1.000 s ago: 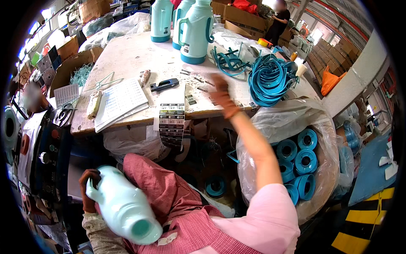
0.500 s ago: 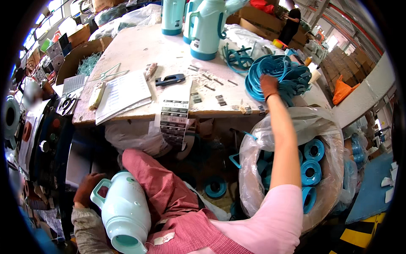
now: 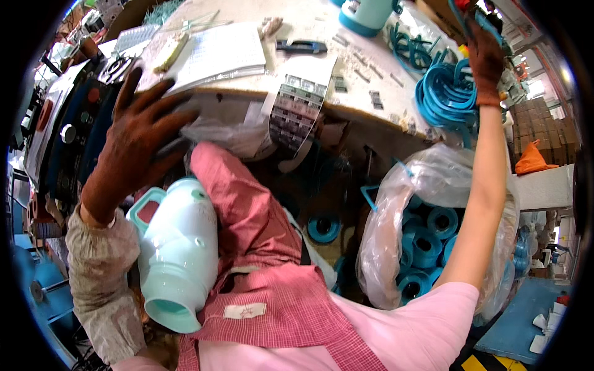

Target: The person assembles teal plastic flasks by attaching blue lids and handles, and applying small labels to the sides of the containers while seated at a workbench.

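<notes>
A head-worn fisheye looks down on near lap [image 3: 238, 207] and table [image 3: 309, 23] beyond.

Your left hand [image 3: 139, 139] has let go of the handle of the pale green flask [image 3: 179, 256] and is now raised at the left of the frame, fingers spread. Your right hand [image 3: 486, 62] has come up off the coil of teal straps [image 3: 442, 96] to the upper right, a teal strap [image 3: 490, 26] at its fingers. Your view has shifted, leaving mainly the base of one standing flask [image 3: 364, 17] at the top edge.
</notes>
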Demonstrator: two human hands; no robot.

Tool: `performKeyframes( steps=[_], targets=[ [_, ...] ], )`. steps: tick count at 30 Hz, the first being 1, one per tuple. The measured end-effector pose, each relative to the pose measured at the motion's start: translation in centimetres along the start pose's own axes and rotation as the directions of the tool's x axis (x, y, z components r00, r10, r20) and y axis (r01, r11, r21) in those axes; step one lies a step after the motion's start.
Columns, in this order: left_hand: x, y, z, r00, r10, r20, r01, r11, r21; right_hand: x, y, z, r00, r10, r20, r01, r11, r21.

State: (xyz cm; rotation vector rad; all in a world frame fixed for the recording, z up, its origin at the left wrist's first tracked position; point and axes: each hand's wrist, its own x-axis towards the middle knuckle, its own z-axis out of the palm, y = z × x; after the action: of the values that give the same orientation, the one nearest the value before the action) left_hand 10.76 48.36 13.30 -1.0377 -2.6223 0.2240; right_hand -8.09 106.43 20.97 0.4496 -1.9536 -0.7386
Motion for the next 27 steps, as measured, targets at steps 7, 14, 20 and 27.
performKeyframes(
  steps=[7, 14, 20, 27],
  targets=[
    [4.1, 1.5, -0.8, 0.898, 0.13, -0.421, 0.051, 0.918, 0.393, 9.0, -26.6, -12.3, 0.922, 0.169, 0.349, 0.064, -0.954, 0.292],
    [-4.3, -1.1, -0.5, 0.741, -0.542, -0.397, 0.164, 0.718, -0.676, 6.4, -38.2, -18.4, 0.834, 0.509, 0.212, 0.032, -0.429, 0.903],
    [-11.4, 4.1, -1.5, 0.627, -0.747, 0.222, 0.223, -0.101, -0.97, 2.0, -44.1, -25.4, 0.795, -0.063, 0.603, -0.212, -0.961, 0.179],
    [-18.9, 7.0, 2.3, 0.483, -0.856, 0.184, 0.065, -0.174, -0.983, 4.9, -45.0, -29.0, 0.824, -0.148, 0.546, -0.276, -0.948, 0.16]
  ],
)
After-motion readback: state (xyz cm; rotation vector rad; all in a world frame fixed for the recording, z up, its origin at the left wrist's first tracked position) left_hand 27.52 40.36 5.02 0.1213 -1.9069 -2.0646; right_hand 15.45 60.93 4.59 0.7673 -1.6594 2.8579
